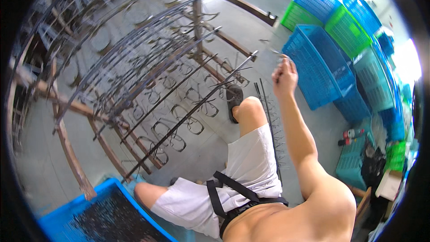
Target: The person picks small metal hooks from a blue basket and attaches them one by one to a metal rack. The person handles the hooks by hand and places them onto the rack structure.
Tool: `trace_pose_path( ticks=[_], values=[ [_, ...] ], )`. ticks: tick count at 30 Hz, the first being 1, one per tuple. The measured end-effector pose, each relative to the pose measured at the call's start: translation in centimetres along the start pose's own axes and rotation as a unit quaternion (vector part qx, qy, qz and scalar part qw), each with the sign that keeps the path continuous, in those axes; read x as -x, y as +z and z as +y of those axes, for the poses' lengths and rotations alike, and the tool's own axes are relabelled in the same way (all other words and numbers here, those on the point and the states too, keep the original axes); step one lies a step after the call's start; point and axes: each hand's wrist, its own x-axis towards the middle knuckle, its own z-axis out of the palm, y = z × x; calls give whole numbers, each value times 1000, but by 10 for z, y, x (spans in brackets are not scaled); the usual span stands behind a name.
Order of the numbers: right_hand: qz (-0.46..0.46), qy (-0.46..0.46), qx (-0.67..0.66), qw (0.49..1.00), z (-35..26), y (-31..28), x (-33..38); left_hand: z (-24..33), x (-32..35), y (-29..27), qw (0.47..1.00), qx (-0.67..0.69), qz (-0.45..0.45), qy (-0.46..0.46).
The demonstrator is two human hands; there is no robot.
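My right hand (285, 77) is raised at arm's length beside the blue crates, its fingers curled closed. From the fingertips a thin silvery piece (274, 50) sticks out; it is blurred, so its kind does not show. To the left of it stands a brown metal rack (197, 15) carrying several dark rods. Eyeglass-shaped frames (192, 125) hang in rows from the nearest rod (183, 118). A separate rod with short prongs (271, 130) stands or lies beside my right leg. My left hand is out of the picture.
A blue crate (309, 69) stands just right of my hand, with stacked green crates (349, 31) and blue crates behind. At lower left sits a blue bin (58, 222) of small dark pieces. Bottles (354, 133) rest on a teal basket (351, 161) at right.
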Motion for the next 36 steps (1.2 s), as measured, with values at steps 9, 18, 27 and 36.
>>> trace_pose_path(
  ticks=[9,18,27,36],
  values=[
    [-80,166,-30,982,79,1,-20,-75,32,-100,957,285,45,27],
    [-117,231,-114,959,86,2,-22,-121,51,-152,344,899,84,-258],
    [-91,206,-139,964,84,12,-8,-94,15,-126,96,964,50,-242],
    [-24,160,-78,984,86,26,1,-53,11,-205,301,846,86,-431]
  ],
)
